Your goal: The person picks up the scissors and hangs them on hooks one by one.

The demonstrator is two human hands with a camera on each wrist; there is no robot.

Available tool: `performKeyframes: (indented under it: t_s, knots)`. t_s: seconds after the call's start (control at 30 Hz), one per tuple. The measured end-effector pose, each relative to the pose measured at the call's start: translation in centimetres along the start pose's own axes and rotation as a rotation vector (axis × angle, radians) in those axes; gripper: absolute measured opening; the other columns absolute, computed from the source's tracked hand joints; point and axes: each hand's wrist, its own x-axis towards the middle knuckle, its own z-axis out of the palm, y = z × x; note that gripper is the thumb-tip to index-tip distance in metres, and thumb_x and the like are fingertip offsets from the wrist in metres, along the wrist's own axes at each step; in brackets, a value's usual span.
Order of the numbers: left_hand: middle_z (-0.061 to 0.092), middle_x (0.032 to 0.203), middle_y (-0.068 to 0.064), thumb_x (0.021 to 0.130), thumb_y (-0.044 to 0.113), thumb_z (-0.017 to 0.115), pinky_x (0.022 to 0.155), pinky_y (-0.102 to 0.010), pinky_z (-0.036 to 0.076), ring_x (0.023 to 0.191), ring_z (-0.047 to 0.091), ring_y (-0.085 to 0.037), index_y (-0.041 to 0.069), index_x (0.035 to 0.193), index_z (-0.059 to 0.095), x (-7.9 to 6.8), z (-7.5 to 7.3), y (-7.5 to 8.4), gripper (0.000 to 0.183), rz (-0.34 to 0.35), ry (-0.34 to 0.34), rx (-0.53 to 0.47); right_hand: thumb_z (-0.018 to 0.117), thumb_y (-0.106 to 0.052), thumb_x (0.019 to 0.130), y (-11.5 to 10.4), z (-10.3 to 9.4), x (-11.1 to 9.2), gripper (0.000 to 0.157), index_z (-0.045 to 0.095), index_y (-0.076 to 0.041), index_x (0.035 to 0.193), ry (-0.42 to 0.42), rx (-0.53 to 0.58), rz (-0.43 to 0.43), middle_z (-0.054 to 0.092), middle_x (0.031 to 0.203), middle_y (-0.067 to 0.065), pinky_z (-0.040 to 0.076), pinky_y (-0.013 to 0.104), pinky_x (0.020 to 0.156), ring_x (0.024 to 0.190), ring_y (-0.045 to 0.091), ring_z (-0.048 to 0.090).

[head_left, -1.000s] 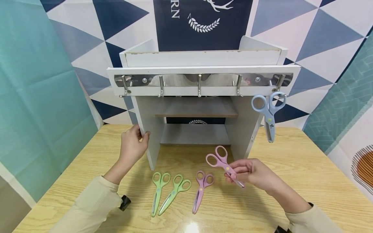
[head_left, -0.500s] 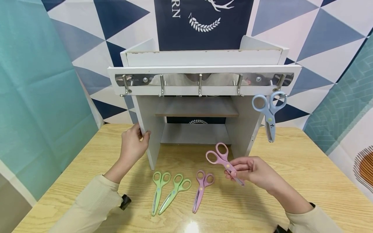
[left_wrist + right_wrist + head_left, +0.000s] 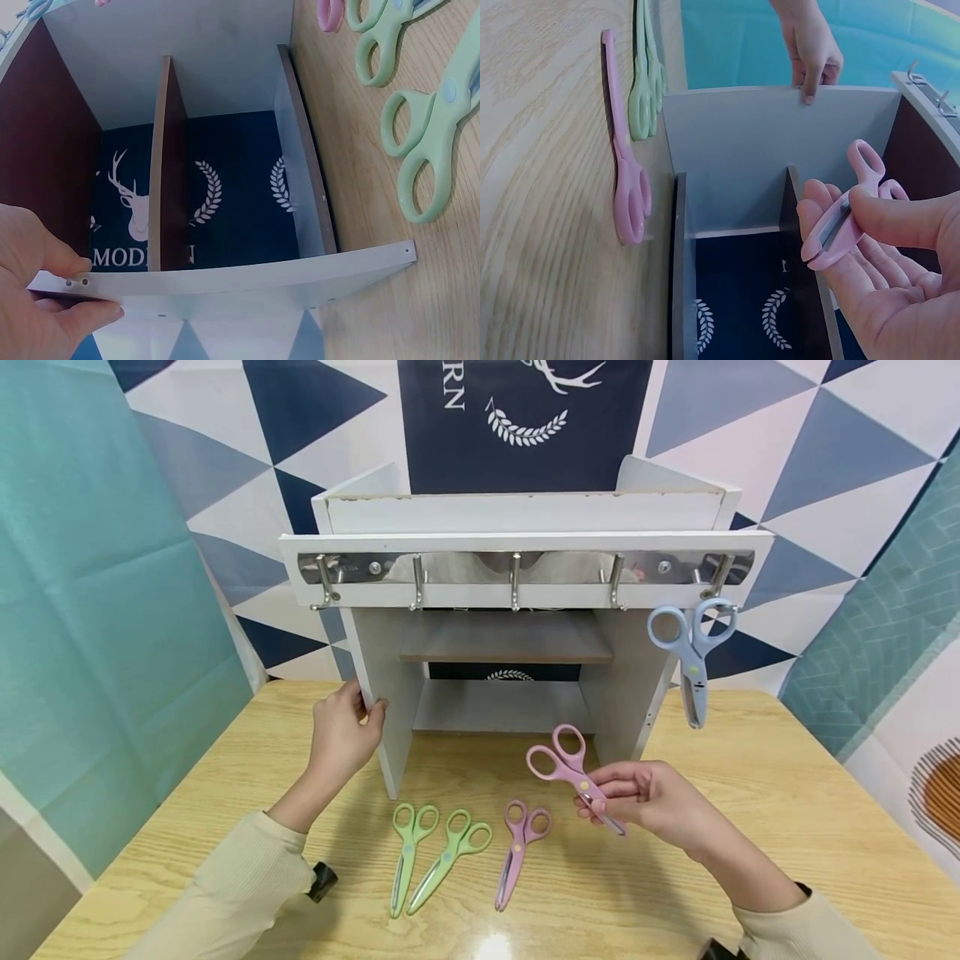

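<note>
My right hand (image 3: 645, 797) pinches a pair of pink scissors (image 3: 568, 768) by the blades, between thumb and fingers, with the handle loops pointing up and left. In the right wrist view the thumb presses the pink scissors (image 3: 847, 225) against the fingers. My left hand (image 3: 343, 731) grips the front edge of the left side panel (image 3: 375, 693) of a white shelf unit; the left wrist view shows thumb and fingers on either side of that panel (image 3: 225, 281). On the table lie a second pair of pink scissors (image 3: 514, 860) and two pairs of green scissors (image 3: 406, 860), (image 3: 448, 860).
Across the shelf unit's front runs a metal hook rail (image 3: 465, 567) with several hooks. Light blue scissors (image 3: 693, 668) hang by one loop from its rightmost hook. Inside the unit are shelves (image 3: 506, 639). The wooden table (image 3: 225, 793) extends around it, with patterned cloth (image 3: 825, 468) behind.
The right hand has risen slightly with the pink scissors, whose loops now sit a little higher. The left hand keeps its grip on the panel, and the other scissors stay put.
</note>
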Motion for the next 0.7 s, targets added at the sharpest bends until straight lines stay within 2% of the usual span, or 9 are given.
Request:
performKeyframes:
  t_s: [0.7]
  knots:
    - [0.069, 0.098, -0.031, 0.085, 0.001, 0.062, 0.077, -0.05, 0.058, 0.092, 0.07, -0.04, -0.013, 0.103, 0.062, 0.0, 0.0, 0.0, 0.023, -0.015, -0.01, -0.002, 0.061, -0.009, 0.092, -1.1, 0.1, -0.9, 0.044, 0.049, 0.019, 0.123, 0.011, -0.035, -0.071, 0.076, 0.099, -0.005, 0.057, 0.019, 0.08, 0.093, 0.01, 0.073]
